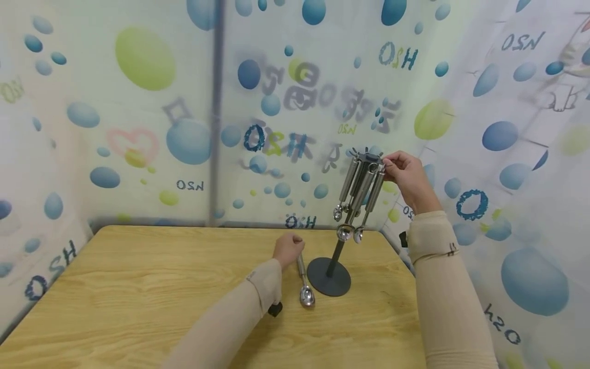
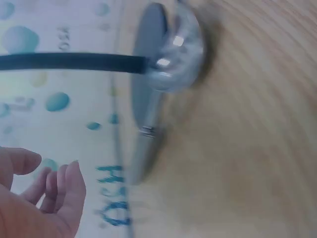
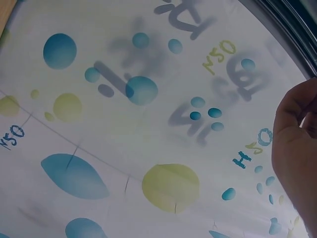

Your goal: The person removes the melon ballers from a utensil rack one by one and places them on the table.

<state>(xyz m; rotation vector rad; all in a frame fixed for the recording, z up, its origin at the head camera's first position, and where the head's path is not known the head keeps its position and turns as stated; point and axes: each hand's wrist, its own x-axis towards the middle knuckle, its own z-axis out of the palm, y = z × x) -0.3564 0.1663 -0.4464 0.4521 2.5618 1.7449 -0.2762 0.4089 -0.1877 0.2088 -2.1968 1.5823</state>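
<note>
A dark rotating-style utensil stand (image 1: 338, 251) has a round base and a top ring of hooks. Several metal scoops (image 1: 364, 187) hang from it by their handles. At the top right of the stand, my right hand (image 1: 407, 179) pinches the upper end of a hanging scoop's handle; its fingertips lie out of the right wrist view. Another metal scoop (image 1: 307, 296) lies on the table left of the base, bowl toward me. Over its handle end hovers my left hand (image 1: 288, 249), thumb and fingers apart in the left wrist view, with nothing between them.
The wooden table (image 1: 152, 287) reaches back to a bubble-printed curtain (image 1: 184, 128), which also rises at both sides. The stand's base is near the table's right edge.
</note>
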